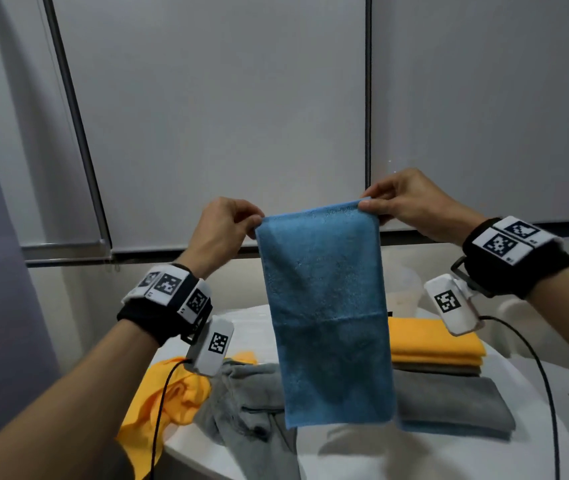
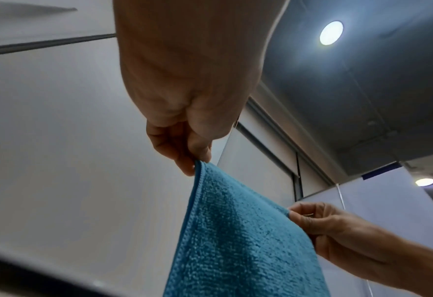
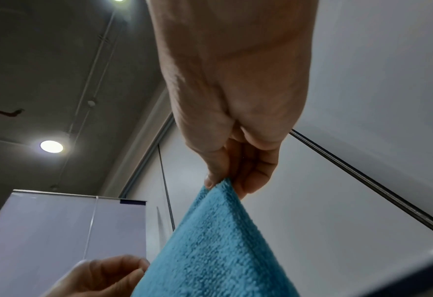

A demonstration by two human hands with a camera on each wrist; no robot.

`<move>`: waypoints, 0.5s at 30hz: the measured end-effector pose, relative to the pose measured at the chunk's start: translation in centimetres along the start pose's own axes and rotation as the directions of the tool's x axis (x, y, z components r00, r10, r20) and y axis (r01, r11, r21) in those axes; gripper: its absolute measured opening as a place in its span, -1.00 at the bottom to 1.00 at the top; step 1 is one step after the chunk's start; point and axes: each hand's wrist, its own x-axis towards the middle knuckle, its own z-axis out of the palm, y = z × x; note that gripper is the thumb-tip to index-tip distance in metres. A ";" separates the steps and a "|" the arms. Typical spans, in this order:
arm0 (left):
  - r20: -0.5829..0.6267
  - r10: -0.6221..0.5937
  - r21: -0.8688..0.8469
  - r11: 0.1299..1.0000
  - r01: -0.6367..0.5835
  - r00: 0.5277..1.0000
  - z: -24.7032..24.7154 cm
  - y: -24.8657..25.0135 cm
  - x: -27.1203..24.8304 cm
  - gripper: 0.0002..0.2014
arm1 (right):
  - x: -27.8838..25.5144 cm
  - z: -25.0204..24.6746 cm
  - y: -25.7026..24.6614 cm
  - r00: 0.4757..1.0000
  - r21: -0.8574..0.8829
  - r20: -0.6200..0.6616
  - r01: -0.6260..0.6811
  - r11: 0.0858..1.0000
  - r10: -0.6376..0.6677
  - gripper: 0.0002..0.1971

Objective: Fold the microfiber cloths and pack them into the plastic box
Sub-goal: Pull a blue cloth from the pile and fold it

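Note:
A blue microfiber cloth [image 1: 324, 306], doubled over, hangs in the air above the table. My left hand [image 1: 253, 225] pinches its upper left corner and my right hand [image 1: 367, 202] pinches its upper right corner. The left wrist view shows my left hand [image 2: 197, 162] on the blue cloth [image 2: 235, 241], with my right hand [image 2: 293, 214] at the other corner. In the right wrist view my right hand [image 3: 220, 184] pinches the blue cloth [image 3: 215, 251], and my left hand [image 3: 141, 267] shows at the bottom. The plastic box [image 1: 402, 289] stands behind the cloth, mostly hidden.
On the white table [image 1: 449, 455], a folded orange cloth [image 1: 432, 341] and a folded grey cloth [image 1: 449, 403] lie at the right. A crumpled orange cloth [image 1: 172, 400] and a crumpled grey cloth [image 1: 245, 407] lie at the left. Roller blinds [image 1: 224, 116] hang behind.

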 end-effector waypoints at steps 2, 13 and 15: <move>0.063 -0.061 0.025 0.998 0.060 0.996 2.4 -1.6 -0.4 -0.87 | -0.8 0.8 2.2 0.996 0.009 0.031 -0.086 0.996 0.086 -0.87; 0.068 -0.224 -0.552 0.803 0.224 0.972 6.5 -1.6 0.1 -0.88 | -1.0 1.2 4.8 0.987 0.161 -0.031 -0.153 0.975 0.160 -0.82; 0.105 -0.162 -0.629 0.754 0.192 0.981 5.4 -0.1 -0.9 -0.88 | -2.1 0.4 3.8 0.989 0.232 -0.032 -0.130 0.964 0.141 -0.87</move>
